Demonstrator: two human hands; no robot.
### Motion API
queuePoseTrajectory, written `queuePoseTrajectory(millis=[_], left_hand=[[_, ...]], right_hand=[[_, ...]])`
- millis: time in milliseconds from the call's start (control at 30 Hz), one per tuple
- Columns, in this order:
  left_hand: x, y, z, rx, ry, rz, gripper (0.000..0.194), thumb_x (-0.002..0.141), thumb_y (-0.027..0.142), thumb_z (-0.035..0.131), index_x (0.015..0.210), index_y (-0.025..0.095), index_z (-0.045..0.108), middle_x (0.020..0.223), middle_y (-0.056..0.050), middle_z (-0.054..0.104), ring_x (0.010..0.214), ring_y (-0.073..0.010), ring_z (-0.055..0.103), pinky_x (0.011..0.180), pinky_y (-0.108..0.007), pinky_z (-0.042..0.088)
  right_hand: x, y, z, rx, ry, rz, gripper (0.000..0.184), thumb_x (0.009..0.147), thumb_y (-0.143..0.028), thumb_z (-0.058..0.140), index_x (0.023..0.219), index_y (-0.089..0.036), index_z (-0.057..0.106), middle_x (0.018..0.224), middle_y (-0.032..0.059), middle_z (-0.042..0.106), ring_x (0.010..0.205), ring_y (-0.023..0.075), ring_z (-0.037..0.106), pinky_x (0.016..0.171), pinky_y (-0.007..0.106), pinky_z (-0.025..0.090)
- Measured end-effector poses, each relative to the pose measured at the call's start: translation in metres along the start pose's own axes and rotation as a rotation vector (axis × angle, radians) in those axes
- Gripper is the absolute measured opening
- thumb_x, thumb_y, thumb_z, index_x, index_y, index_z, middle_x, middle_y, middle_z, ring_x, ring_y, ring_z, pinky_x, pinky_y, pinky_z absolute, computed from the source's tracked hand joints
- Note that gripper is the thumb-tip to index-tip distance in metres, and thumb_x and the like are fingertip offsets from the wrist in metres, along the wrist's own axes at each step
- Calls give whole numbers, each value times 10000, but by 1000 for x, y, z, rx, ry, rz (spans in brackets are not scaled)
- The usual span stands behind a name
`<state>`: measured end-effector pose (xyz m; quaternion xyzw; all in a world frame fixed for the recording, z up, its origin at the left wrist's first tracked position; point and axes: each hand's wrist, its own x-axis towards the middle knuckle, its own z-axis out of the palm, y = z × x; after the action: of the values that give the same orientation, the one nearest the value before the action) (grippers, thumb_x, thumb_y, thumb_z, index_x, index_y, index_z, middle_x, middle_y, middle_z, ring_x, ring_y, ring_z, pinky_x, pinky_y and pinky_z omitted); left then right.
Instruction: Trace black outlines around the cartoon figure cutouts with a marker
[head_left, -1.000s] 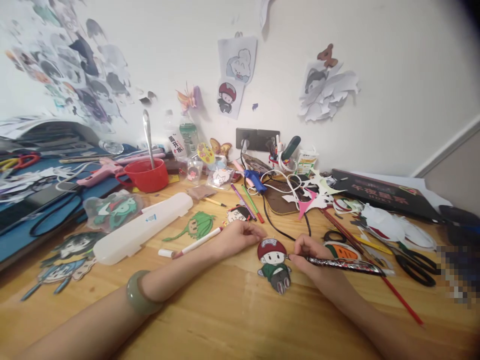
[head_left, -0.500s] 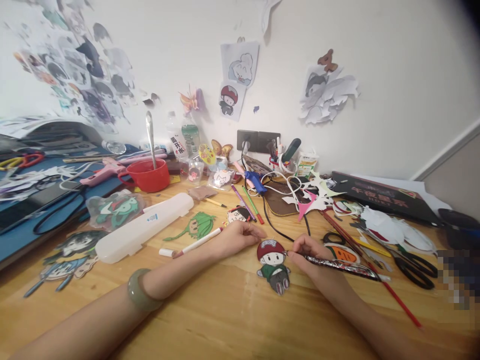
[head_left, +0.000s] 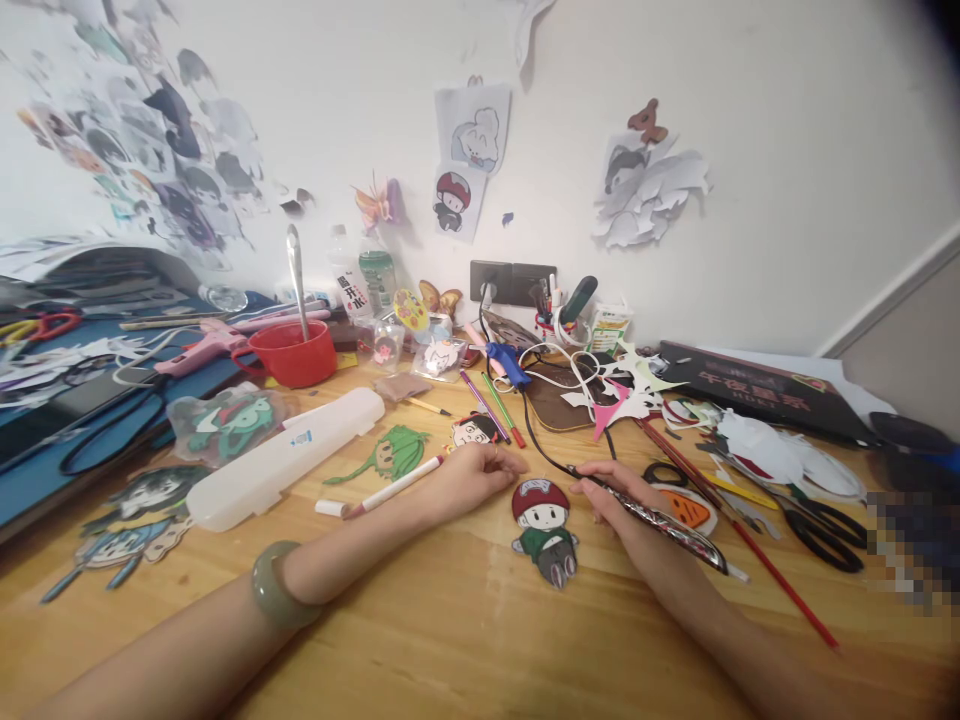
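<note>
The right hand (head_left: 621, 495), grasping one patterned pen (head_left: 679, 532), has shifted: half a second earlier the tip was at the right edge of the maroon cap on the cutout figure (head_left: 546, 542), whereas now it points up and to the right of it, near the black cable (head_left: 533, 432). The left hand (head_left: 476, 478) is released, fingers loosely curled, unchanged in position near the cap (contact with its edge cannot be made out). The figure lies flat between both hands. Beyond them are one purple pen (head_left: 485, 407), one green pen (head_left: 503, 410), one blue glue gun (head_left: 505, 363), one red mug (head_left: 311, 355) holding one spoon (head_left: 297, 280), and two bottles (head_left: 378, 272). The wooden surface (head_left: 450, 625) is pale brown and visibly grained; behind it, a whitish wall (head_left: 772, 150) carries dark sockets (head_left: 533, 285) and clustered drawings (head_left: 172, 130).
</note>
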<state>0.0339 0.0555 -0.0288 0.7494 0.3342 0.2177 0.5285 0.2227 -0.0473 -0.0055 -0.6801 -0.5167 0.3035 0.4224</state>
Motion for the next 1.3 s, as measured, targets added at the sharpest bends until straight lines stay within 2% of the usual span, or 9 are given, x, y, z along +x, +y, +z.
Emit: queuePoseTrajectory(millis=[200,433,633,700,833,900,1000,1100,1300], left_hand=[[-2,2,2,64,-56,74,208,761,210,557,928,119,640,873,-43,661,775,-150,606,678,-213,465],[-7,6,2,207,-130,157,248,727,137,567,965,155,637,877,-20,654,754,-127,604,662,-187,461],[-10,14,1,438,8,233,273,845,140,378,1035,111,573,935,-75,634,775,-142,596,659,-220,463],[-22,23,8,553,63,296,273,859,146,350,1006,108,577,962,-103,614,805,-173,579,678,-269,451],[-63,43,45,763,-50,513,143,825,181,467,830,140,604,712,-46,593,584,-165,527,473,-261,384],[-83,49,67,1096,-16,783,103,809,146,479,789,132,579,637,-19,552,480,-149,475,366,-264,316],[-102,51,88,1283,163,827,122,808,148,470,813,118,588,718,-31,609,412,-111,431,308,-258,273],[-109,50,94,1408,167,774,182,783,163,480,903,94,598,926,-96,653,417,-96,467,305,-237,293],[-111,44,96,1461,230,749,231,758,125,458,934,77,600,971,-131,660,342,-87,434,272,-232,269]], right_hand=[[-1,1,-3,-62,-68,-82,205,786,-383,512,780,-220,636,796,12,657,791,192,574,690,278,426],[-1,0,-3,-17,-108,-88,186,747,-335,538,643,-195,605,567,-18,570,541,135,499,500,242,379],[0,0,-1,9,-85,-92,182,723,-330,557,605,-196,525,524,-41,512,494,113,455,469,230,341],[1,1,-1,11,-73,-90,190,729,-331,553,609,-199,489,498,-58,463,466,101,415,451,226,313],[2,3,-1,15,-65,-107,198,727,-283,555,604,-205,422,504,-71,410,471,91,382,462,221,297],[2,6,-1,19,-63,-124,187,716,-245,554,609,-206,406,529,-68,409,493,91,386,478,221,305],[2,10,-2,22,-71,-146,177,702,-208,547,614,-206,394,552,-63,406,509,92,383,489,222,307],[1,12,-2,22,-101,-155,193,712,-209,533,597,-209,377,536,-63,396,501,93,378,476,221,300],[-4,9,-2,-5,-114,-159,227,707,-203,523,557,-213,353,509,-65,381,488,98,375,461,225,296]])
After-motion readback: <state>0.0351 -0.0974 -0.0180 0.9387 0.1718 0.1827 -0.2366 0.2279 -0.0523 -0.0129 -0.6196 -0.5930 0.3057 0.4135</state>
